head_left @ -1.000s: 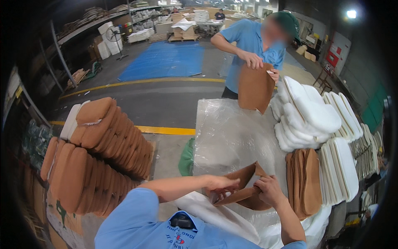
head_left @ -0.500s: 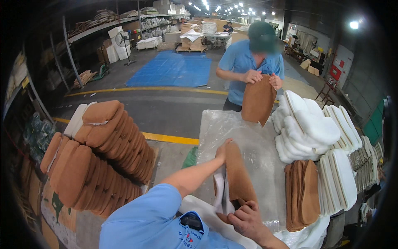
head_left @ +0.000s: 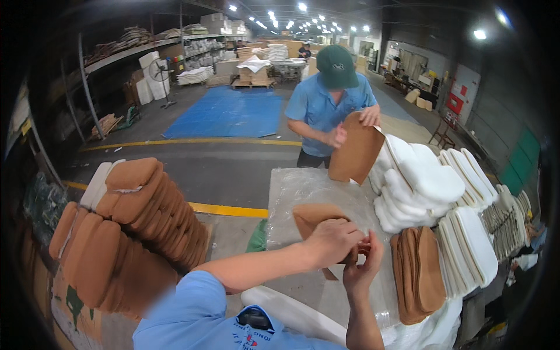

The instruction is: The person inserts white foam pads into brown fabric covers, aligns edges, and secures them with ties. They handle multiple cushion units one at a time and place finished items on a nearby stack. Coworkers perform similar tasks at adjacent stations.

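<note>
A brown fabric cushion cover [head_left: 312, 218] is bunched up over the plastic-covered table [head_left: 291, 256] in front of me. My left hand [head_left: 333, 240] reaches across it, fingers closed on its near right part. Close beside it, my right hand [head_left: 363, 262] curls around the cover's edge with thumb and fingers bent. The two hands nearly touch, and part of the cover is hidden behind them. Just right of my hands a stack of flat brown covers [head_left: 417, 274] stands on the table.
Across the table a co-worker [head_left: 332, 99] in a blue shirt holds another brown cover [head_left: 357, 149] upright. White foam pads [head_left: 423, 172] are piled at right, with more white pads [head_left: 466, 245] nearer. Brown padded cushions [head_left: 157, 204] form tall rows at left.
My hands have come together at the cover, which was stretched lengthwise and is now bunched. My right hand has risen from its near end. The co-worker's one hand has left the cover's top edge.
</note>
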A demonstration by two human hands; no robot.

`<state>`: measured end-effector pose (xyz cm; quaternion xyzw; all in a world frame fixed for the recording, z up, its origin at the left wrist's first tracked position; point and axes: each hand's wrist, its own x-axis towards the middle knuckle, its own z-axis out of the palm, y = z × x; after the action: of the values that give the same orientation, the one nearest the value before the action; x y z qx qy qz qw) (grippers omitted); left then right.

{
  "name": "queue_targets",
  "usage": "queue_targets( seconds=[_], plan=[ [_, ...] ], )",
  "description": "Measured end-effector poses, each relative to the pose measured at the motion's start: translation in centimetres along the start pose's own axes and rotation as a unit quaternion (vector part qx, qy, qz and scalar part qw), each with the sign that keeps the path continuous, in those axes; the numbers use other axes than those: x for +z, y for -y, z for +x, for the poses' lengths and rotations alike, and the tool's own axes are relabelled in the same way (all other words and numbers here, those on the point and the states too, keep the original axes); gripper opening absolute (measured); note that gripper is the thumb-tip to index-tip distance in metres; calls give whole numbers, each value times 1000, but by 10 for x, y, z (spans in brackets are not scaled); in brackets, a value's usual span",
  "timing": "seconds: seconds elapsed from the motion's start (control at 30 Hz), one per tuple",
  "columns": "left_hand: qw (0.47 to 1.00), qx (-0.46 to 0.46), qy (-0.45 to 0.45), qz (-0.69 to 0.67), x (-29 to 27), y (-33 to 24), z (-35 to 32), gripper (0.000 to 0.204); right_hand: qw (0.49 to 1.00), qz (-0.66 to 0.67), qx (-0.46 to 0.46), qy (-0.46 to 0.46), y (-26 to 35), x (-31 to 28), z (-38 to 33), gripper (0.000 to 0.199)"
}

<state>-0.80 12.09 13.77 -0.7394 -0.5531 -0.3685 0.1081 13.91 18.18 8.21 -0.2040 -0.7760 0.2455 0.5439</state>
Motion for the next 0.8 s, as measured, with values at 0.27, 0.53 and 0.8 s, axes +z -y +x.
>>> queue_targets(
  seconds=[0.27,0.53,0.8],
  plan=[
    [972,-225,-29,61,-20,38,-59,22,997,-6,30,78,7,13,7,31],
    [926,-323,-195,8,-12,34,-74,20,996,36,82,9,22,15,32,24],
    [580,-509,57,-633,30,-27,-120,45,987,54,147,40,24,25,1,21]
  ],
)
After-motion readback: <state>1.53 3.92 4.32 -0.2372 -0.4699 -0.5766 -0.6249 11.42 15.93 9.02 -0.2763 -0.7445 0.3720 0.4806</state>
